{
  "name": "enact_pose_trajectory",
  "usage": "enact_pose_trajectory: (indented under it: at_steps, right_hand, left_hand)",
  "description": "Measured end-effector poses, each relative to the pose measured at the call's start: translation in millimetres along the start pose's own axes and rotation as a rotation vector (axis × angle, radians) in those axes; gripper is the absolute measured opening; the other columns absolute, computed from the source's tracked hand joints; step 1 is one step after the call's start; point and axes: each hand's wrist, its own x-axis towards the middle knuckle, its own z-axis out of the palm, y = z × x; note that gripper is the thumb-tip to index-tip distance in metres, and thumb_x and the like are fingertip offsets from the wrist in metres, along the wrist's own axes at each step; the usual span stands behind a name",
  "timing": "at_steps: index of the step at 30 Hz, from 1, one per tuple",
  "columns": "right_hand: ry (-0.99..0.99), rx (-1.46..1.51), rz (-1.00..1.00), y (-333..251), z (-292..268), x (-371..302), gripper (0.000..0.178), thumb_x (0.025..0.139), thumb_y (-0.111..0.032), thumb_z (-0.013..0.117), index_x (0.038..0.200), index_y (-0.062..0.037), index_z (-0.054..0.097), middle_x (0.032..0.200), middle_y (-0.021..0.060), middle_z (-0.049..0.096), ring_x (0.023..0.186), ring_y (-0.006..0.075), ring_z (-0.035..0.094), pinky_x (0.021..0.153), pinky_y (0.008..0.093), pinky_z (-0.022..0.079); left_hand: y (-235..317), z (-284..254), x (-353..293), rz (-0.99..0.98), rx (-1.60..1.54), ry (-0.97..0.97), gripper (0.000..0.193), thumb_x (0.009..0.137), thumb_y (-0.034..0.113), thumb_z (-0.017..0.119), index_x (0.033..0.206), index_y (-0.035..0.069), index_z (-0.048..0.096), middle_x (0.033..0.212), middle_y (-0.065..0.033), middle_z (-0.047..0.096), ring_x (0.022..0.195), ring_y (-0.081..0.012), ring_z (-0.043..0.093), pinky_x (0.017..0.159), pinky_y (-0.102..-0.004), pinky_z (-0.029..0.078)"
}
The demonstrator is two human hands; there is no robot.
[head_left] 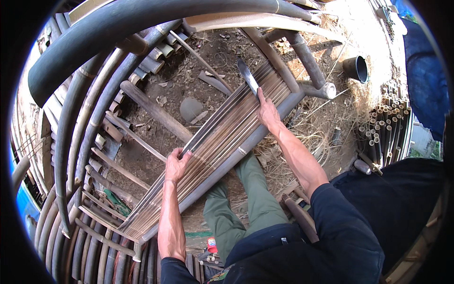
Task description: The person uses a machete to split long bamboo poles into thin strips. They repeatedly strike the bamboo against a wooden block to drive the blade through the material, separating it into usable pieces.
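A bamboo bench frame lies across in front of my legs, with a bed of narrow bamboo slats (231, 125) running from lower left to upper right. My left hand (176, 165) is closed around the far edge of this bed, thumb and fingers on the outermost dark slat. Farther up on the right, my right hand (268, 112) grips a machete by its handle, which the hand mostly hides. The machete's blade (248, 76) points away and to the left, above the slats' upper end. A thick bamboo rail (231, 158) borders the slats on my side.
Large curved bamboo poles (142, 21) arch over the left and far side. Stacked bamboo poles (90, 255) lie at lower left. At right stand a bundle of thin bamboo (378, 128) and a black bucket (355, 69). Shavings (312, 120) litter the ground; a round stone (191, 109) sits beyond the slats.
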Motion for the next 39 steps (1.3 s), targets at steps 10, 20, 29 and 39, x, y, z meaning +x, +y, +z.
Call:
enact_pose_trajectory:
  at_steps: [10, 20, 29, 39]
  right_hand:
    - [-0.217, -0.316, 0.090, 4.7, -21.1, 31.6, 0.068, 0.091, -0.007, 0.040, 0.152, -0.0147, 0.011, 0.112, 0.0302, 0.054, 0.096, 0.0422, 0.062, 0.085, 0.0485, 0.052]
    - [-0.258, -0.668, -0.143, -10.9, -104.2, 85.0, 0.055, 0.082, -0.010, 0.052, 0.136, -0.0154, 0.043, 0.094, 0.0240, 0.065, 0.084, 0.0395, 0.066, 0.067, 0.0487, 0.053]
    - [-0.045, -0.244, -0.311, -22.7, -83.4, -2.2, 0.067, 0.079, -0.002, 0.048, 0.144, -0.0090, 0.035, 0.086, 0.0262, 0.065, 0.071, 0.0378, 0.064, 0.068, 0.0435, 0.053]
    - [-0.565, 0.273, -0.457, -354.6, 45.1, -287.0, 0.068, 0.087, -0.006, 0.057, 0.148, -0.0166, 0.029, 0.071, 0.0019, 0.049, 0.056, 0.0120, 0.049, 0.049, 0.0270, 0.045]
  left_hand:
    - [-83.8, 32.7, -22.8, -0.180, 0.559, 0.268, 0.093, 0.080, 0.044, 0.066, 0.148, 0.002, 0.018, 0.154, -0.0185, 0.019, 0.143, -0.0352, 0.016, 0.113, -0.0519, 0.020]
    - [-97.7, 19.4, -29.5, -0.203, 0.335, 0.232, 0.084, 0.073, 0.041, 0.070, 0.142, 0.009, 0.034, 0.148, -0.0114, 0.033, 0.138, -0.0299, 0.028, 0.111, -0.0556, 0.023]
    - [-153.3, 9.2, -52.3, -0.052, 0.085, 0.367, 0.073, 0.083, 0.038, 0.061, 0.143, 0.007, 0.035, 0.150, -0.0147, 0.030, 0.140, -0.0305, 0.026, 0.114, -0.0487, 0.021]
    - [-428.0, -80.4, -141.1, -0.346, 0.229, 0.870, 0.073, 0.090, 0.049, 0.049, 0.144, 0.004, 0.031, 0.152, -0.0143, 0.027, 0.143, -0.0323, 0.018, 0.114, -0.0541, 0.014]
